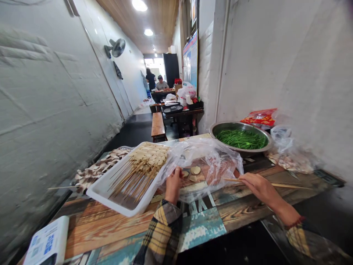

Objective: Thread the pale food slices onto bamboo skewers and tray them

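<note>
In the head view, holding a thin wooden skewer (289, 186) in the right grip (256, 187), right of the frame's lower centre, and bending the fingers of the left grip (173, 185) at the left edge of a clear plastic bag (217, 158), with no telling whether around anything. Seeing round pale slices (195, 170) within the bag's outline, just below centre, between a white tray (124, 210) of loaded skewers (138, 169) at left and a metal bowl (245, 150) of green stalks (239, 138) at right, all on the tabletop (118, 226).

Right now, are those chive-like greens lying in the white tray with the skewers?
No: the chive-like greens lie in the round metal bowl, while the white tray holds pale skewered slices.
</note>
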Demonstrator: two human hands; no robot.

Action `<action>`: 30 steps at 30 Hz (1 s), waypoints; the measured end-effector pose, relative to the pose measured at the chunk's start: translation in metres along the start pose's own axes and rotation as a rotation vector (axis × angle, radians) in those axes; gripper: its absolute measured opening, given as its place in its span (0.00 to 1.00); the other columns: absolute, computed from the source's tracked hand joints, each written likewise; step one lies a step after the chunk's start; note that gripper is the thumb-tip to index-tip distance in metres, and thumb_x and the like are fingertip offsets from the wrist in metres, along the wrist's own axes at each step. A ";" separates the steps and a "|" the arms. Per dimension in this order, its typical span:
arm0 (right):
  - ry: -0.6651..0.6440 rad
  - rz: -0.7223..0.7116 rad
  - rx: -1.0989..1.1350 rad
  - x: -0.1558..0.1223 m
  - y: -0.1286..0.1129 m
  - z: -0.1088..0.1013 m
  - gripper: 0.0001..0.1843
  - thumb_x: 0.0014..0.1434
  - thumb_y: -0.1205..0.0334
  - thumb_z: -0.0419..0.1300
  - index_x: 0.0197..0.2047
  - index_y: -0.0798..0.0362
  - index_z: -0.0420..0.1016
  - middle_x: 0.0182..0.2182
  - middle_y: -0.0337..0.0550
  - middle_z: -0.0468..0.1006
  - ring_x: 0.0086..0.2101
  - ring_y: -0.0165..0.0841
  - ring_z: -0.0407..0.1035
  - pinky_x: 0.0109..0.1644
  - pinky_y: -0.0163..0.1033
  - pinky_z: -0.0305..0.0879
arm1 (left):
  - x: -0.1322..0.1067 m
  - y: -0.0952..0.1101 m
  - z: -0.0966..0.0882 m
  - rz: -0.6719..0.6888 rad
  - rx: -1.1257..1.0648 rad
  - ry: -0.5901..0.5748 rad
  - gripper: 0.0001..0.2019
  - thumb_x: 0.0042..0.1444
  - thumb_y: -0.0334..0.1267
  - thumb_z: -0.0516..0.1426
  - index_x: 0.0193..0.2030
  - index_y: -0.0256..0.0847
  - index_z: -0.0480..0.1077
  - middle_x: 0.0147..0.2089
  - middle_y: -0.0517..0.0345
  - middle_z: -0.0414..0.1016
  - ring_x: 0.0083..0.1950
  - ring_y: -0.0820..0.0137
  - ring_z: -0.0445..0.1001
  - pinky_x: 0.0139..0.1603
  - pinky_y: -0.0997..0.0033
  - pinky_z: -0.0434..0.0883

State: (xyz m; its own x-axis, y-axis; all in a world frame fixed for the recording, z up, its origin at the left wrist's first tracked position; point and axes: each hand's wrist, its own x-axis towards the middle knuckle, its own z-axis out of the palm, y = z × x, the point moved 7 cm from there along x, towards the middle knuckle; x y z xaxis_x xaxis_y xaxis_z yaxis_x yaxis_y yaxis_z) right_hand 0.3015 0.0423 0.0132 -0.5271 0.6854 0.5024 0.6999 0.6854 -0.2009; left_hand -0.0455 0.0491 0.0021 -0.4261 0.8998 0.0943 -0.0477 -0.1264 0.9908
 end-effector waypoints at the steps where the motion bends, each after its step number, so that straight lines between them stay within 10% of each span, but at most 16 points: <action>1: -0.002 0.008 -0.005 -0.005 0.009 0.000 0.15 0.68 0.63 0.48 0.45 0.50 0.76 0.41 0.47 0.81 0.42 0.39 0.75 0.45 0.45 0.70 | 0.000 -0.002 0.000 -0.034 -0.082 0.012 0.12 0.54 0.47 0.53 0.28 0.41 0.65 0.25 0.63 0.67 0.26 0.73 0.66 0.29 0.72 0.64; 12: 0.180 0.150 -0.118 -0.010 0.023 -0.009 0.15 0.64 0.67 0.50 0.48 0.51 0.76 0.44 0.50 0.80 0.46 0.41 0.73 0.49 0.49 0.68 | -0.010 -0.006 0.030 -0.218 -0.332 -0.247 0.14 0.47 0.46 0.62 0.29 0.41 0.63 0.28 0.61 0.72 0.25 0.75 0.69 0.25 0.74 0.65; 23: 0.520 0.646 1.080 0.023 -0.024 0.000 0.18 0.66 0.49 0.51 0.50 0.52 0.72 0.43 0.50 0.78 0.38 0.37 0.74 0.36 0.40 0.71 | -0.030 0.001 0.060 -0.101 -0.025 -0.501 0.13 0.52 0.47 0.59 0.27 0.39 0.65 0.27 0.59 0.74 0.23 0.77 0.67 0.23 0.77 0.62; 30: 0.520 0.674 1.129 0.030 -0.018 -0.009 0.21 0.59 0.49 0.60 0.50 0.52 0.74 0.23 0.36 0.71 0.23 0.29 0.64 0.25 0.34 0.61 | -0.013 0.003 0.043 0.162 0.291 -0.345 0.11 0.57 0.42 0.53 0.36 0.39 0.73 0.32 0.54 0.77 0.35 0.67 0.75 0.35 0.69 0.70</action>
State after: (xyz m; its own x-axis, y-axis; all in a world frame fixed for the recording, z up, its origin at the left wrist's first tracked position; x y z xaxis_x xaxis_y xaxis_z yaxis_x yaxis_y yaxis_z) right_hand 0.2779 0.0484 0.0397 0.1572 0.9580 0.2398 -0.1446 0.2625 -0.9540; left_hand -0.0008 0.0549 0.0084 -0.0798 0.9704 0.2281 0.2702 -0.1992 0.9420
